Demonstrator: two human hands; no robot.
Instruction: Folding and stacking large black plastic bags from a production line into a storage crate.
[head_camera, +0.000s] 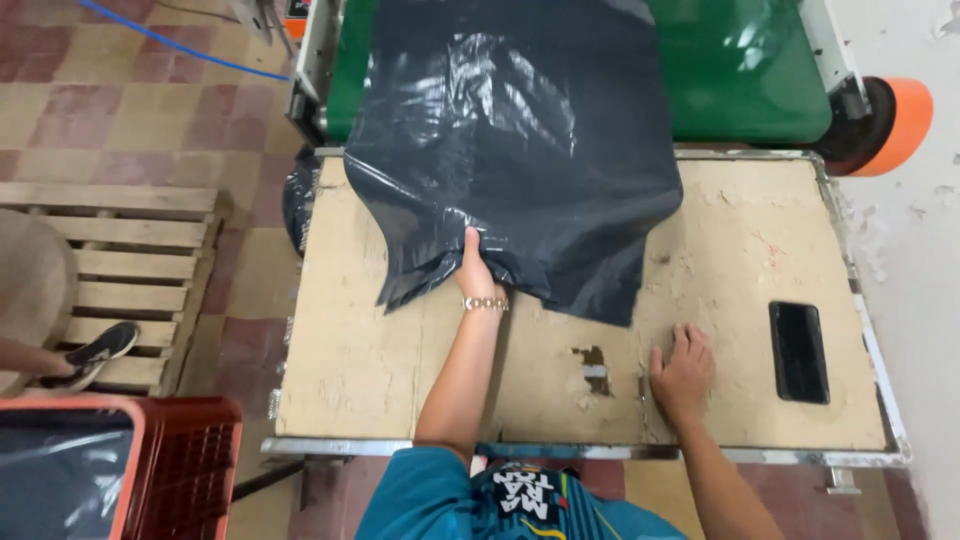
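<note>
so the left hand (478, 268) is clamped on the near edge of the black plastic bag (520, 150), which lies half on the worn desk (380, 350), half on the green conveyor (740, 70), while the right hand (683, 368) rests flat and empty beside a phone (798, 352).

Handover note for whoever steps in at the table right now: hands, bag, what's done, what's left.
Left hand: gripping the near edge of the dark plastic bag, fingers closed on the film.
Right hand: flat on the worn board tabletop, holding nothing.
Bag: its far part lies on the green conveyor belt, its near part on the table, creased around the grip.
Black phone: lies flat near the table's right edge, right of the right hand.
Done: bag is partly off the belt.
Left: its far part is not yet off the belt.
</note>
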